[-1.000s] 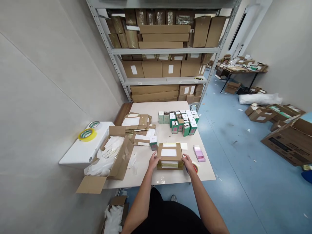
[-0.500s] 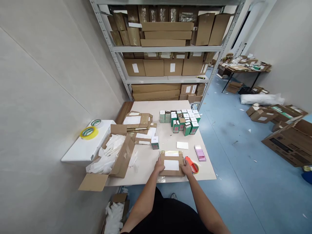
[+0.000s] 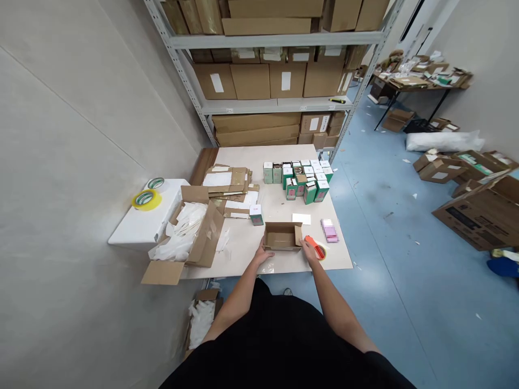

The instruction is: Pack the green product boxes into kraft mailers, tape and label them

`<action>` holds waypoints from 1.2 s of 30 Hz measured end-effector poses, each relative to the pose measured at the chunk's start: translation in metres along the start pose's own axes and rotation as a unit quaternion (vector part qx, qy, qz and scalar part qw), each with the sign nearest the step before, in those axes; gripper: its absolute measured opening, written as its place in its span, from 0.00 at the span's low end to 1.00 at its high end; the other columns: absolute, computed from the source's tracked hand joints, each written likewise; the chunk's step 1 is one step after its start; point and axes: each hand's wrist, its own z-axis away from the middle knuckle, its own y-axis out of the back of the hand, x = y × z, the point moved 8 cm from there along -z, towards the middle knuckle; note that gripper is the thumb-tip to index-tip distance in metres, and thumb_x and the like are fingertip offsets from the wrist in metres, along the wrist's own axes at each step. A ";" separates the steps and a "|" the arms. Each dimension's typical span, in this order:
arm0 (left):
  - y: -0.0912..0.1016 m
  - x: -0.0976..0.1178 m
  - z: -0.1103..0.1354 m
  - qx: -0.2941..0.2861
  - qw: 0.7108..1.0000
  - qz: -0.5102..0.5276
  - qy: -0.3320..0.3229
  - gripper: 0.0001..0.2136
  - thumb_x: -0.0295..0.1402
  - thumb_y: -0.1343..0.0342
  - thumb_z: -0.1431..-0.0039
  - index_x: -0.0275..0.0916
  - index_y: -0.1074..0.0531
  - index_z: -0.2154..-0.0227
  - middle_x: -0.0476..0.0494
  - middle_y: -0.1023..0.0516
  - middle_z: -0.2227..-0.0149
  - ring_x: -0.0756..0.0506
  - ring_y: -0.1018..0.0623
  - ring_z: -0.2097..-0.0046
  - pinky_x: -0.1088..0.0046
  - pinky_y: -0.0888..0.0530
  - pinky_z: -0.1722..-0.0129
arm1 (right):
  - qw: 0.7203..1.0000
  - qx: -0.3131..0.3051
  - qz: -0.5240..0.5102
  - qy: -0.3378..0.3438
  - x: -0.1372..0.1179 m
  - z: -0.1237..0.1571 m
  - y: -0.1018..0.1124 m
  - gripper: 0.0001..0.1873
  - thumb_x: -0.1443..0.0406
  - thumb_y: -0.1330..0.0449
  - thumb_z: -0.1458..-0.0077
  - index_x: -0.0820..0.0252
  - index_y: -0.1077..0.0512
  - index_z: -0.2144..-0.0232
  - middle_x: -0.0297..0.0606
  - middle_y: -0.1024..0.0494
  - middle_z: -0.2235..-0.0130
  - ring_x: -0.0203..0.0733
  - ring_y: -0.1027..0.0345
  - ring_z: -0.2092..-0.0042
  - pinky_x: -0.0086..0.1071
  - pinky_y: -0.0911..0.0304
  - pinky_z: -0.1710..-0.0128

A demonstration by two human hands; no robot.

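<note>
A small cardboard box (image 3: 283,245) stands on the table with its top open, and I can see its bare brown inside. My left hand (image 3: 263,254) grips it at the lower left corner, fingers along the side and thumb toward the front. At the right side my right hand (image 3: 308,251) holds the box wall, its fingers partly hidden. Close by that hand lies an orange tape dispenser (image 3: 315,247) with a roll of tape. Behind the box sit a white card (image 3: 301,219) and a single green-and-white carton (image 3: 256,215).
Several green-and-white cartons (image 3: 310,190) stand grouped at the table's far right. Flattened cardboard (image 3: 227,181) is piled at the left. An open carton of white packing material (image 3: 188,227) stands beside a white surface bearing yellow tape (image 3: 146,200). Shelving (image 3: 279,40) rises behind.
The labelled flat cardboard between my hands is now an opened-out box with its inside showing. My view has tilted downward, and both hands stay at its sides.
</note>
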 end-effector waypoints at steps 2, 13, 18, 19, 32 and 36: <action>0.005 -0.003 0.005 -0.013 0.999 -0.030 0.020 0.56 0.26 0.32 0.56 0.45 0.56 0.25 0.33 0.43 0.27 0.37 0.31 0.32 0.62 0.32 0.35 | 0.999 -0.042 -0.012 -0.026 0.005 0.003 -0.006 0.31 0.42 0.44 0.42 0.61 0.22 0.53 0.47 0.20 0.48 0.51 0.28 0.46 0.36 0.35 0.46; 0.009 0.117 -0.002 0.051 0.955 -0.229 -0.182 0.21 0.27 0.48 0.37 0.43 0.25 0.42 0.42 0.22 0.43 0.41 0.25 0.40 0.62 0.30 0.37 | 0.964 0.032 0.150 0.219 -0.074 -0.004 -0.020 0.24 0.58 0.45 0.38 0.54 0.26 0.42 0.42 0.38 0.31 0.50 0.47 0.30 0.43 0.48 0.31; 0.004 0.088 -0.015 -0.003 0.933 -0.344 -0.108 0.24 0.31 0.33 0.48 0.40 0.22 0.46 0.36 0.28 0.36 0.32 0.38 0.30 0.53 0.40 0.30 | 0.954 0.014 0.250 0.163 -0.058 -0.010 -0.022 0.23 0.64 0.38 0.45 0.56 0.22 0.46 0.46 0.40 0.30 0.59 0.45 0.31 0.46 0.43 0.35; 0.007 0.077 -0.015 -0.004 0.936 -0.340 -0.090 0.27 0.33 0.30 0.52 0.40 0.22 0.46 0.35 0.32 0.33 0.30 0.42 0.28 0.53 0.43 0.29 | 0.955 0.019 0.253 0.153 -0.051 -0.010 -0.017 0.25 0.64 0.39 0.45 0.55 0.24 0.43 0.47 0.39 0.30 0.58 0.44 0.31 0.46 0.41 0.36; -0.009 0.021 -0.007 0.030 0.961 -0.275 -0.030 0.10 0.39 0.33 0.43 0.37 0.19 0.66 0.42 0.61 0.23 0.31 0.34 0.32 0.56 0.33 0.35 | 0.971 0.008 0.227 0.080 0.015 -0.003 -0.024 0.56 0.49 0.29 0.56 0.53 0.44 0.29 0.51 0.46 0.27 0.68 0.55 0.27 0.55 0.44 0.36; -0.004 0.034 0.002 0.045 0.958 -0.279 -0.050 0.05 0.34 0.35 0.42 0.38 0.18 0.70 0.42 0.47 0.25 0.33 0.28 0.37 0.57 0.33 0.35 | 0.983 -0.008 0.153 0.098 0.007 -0.005 -0.031 0.44 0.58 0.34 0.50 0.58 0.41 0.32 0.52 0.25 0.41 0.62 0.31 0.40 0.45 0.36 0.44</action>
